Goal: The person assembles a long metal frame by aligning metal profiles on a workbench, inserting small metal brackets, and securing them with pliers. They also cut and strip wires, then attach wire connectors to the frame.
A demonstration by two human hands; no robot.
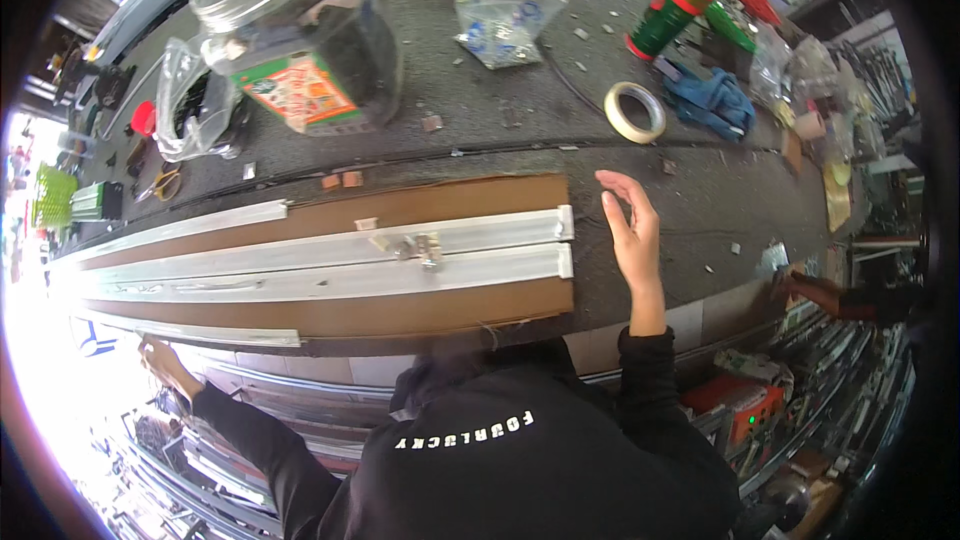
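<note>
Brown cardboard (pixel 440 198) lies along the front of the dark bench with long white strips on it. Near the left front edge, my left hand (pixel 168 364) has its fingers curled at the rim of the nearest short white strip (pixel 240 334) and appears to grip it; glare blurs the fingertips. My right hand (pixel 636 240) is raised beside the cardboard's right end, fingers apart and nothing in it. Small metal-looking pieces (pixel 428 250) sit on the middle pair of strips (pixel 510 262), which have white end pieces at the right.
Behind the cardboard stand a large clear plastic jar (pixel 375 60), a zip bag (pixel 505 20), a tape roll (pixel 634 112), a green-red spray can (pixel 672 12) and a blue cloth (pixel 715 100). Scissors (pixel 163 183) lie at the left. Another person's hand (pixel 800 285) touches the bench's right end.
</note>
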